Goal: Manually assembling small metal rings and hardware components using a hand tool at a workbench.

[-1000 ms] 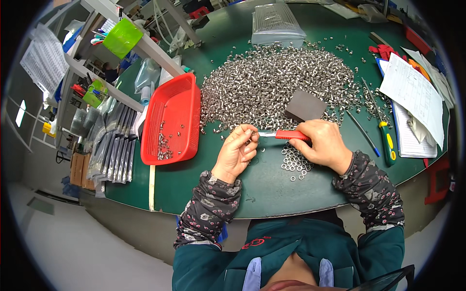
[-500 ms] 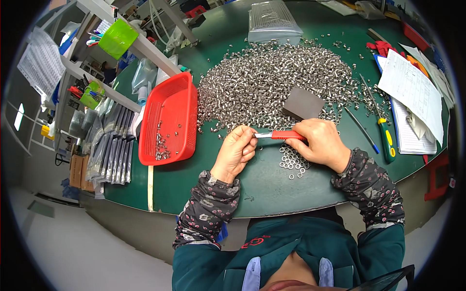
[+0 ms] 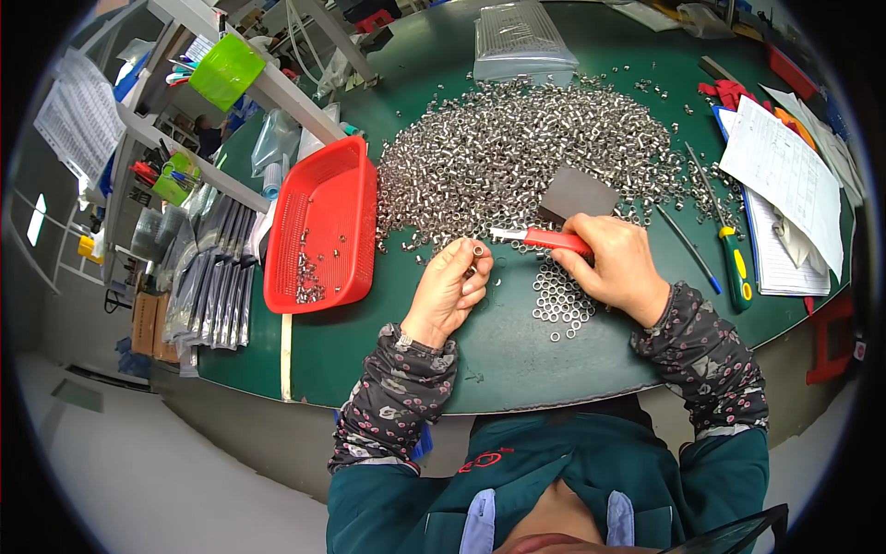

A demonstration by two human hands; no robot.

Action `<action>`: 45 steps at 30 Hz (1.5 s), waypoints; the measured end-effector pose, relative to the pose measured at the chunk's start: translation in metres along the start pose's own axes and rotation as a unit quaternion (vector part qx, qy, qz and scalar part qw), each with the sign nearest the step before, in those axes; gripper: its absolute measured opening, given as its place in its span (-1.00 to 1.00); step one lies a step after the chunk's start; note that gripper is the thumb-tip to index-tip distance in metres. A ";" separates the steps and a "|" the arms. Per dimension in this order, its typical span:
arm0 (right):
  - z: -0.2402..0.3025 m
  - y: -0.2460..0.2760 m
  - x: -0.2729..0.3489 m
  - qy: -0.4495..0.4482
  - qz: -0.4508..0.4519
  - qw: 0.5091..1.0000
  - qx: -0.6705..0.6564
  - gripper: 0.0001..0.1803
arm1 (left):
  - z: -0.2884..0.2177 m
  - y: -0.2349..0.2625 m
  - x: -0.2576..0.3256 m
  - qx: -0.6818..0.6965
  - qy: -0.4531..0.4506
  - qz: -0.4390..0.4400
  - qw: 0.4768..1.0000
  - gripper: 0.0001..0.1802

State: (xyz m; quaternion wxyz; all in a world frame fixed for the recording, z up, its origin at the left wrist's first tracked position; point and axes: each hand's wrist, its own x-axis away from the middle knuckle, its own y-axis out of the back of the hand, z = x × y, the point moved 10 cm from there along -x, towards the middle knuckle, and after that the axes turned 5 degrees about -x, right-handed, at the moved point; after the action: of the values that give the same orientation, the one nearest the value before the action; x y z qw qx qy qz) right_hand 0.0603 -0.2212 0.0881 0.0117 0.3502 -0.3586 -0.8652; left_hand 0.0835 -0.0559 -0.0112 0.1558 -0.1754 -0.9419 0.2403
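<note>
- Left hand (image 3: 450, 291) at about 7 o'clock of the picture centre, raised over the green table (image 3: 388, 342); fingers clenched on one small metal ring (image 3: 478, 250), pinched at the fingertips.
- Right hand (image 3: 616, 268) at 4 o'clock of centre, just beside the left hand; fingers clenched round the red handle of a slim tool (image 3: 540, 238), whose pale tip points toward 9 o'clock and ends just beside the held ring. Contact between tip and ring: cannot tell.
- Small cluster of rings (image 3: 558, 300) lying flat on the table, directly below the tool and touching the underside of the right hand's outline.
- Large heap of metal rings (image 3: 526, 157) spread at 12 o'clock of both hands, reaching close to the tool.
- Dark grey block (image 3: 577, 194) resting at the heap's lower edge, just above the right hand.
- Red plastic basket (image 3: 323, 222) at 9 o'clock of the left hand, well apart from it; few loose metal parts gathered in its near corner.
- Clear bag of parts (image 3: 524, 42) at 12 o'clock, beyond the heap.
- Screwdriver with green and yellow handle (image 3: 738, 272) at 3 o'clock of the right hand, beside a stack of papers (image 3: 784, 185).
- Green cup (image 3: 226, 72) on a rack at 10 o'clock, off the table.
</note>
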 end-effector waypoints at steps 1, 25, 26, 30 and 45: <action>0.000 0.000 0.000 -0.002 -0.004 1.000 -0.008 -0.75 | -0.001 0.000 0.001 0.001 -0.003 0.000 1.000 -0.75; 0.000 -0.015 0.004 0.015 0.064 0.998 -0.002 -0.72 | -0.001 0.006 -0.004 0.018 -0.039 0.019 0.999 -0.84; 0.001 -0.015 0.004 0.014 0.064 0.998 -0.002 -0.72 | -0.001 0.006 -0.004 0.015 -0.038 0.022 0.999 -0.83; 0.003 -0.016 0.003 0.016 0.074 0.997 -0.004 -0.73 | 0.000 0.005 -0.004 0.016 -0.039 0.037 0.998 -0.84; -0.001 -0.001 0.001 0.010 0.006 1.000 -0.008 -0.73 | -0.003 0.006 -0.002 -0.006 -0.040 0.004 0.999 -0.83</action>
State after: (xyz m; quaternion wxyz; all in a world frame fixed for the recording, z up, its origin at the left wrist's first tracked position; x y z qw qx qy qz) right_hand 0.0602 -0.2211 0.0864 0.0235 0.3567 -0.3535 -0.8645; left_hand 0.0882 -0.0505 -0.0127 0.1165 -0.1704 -0.9480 0.2422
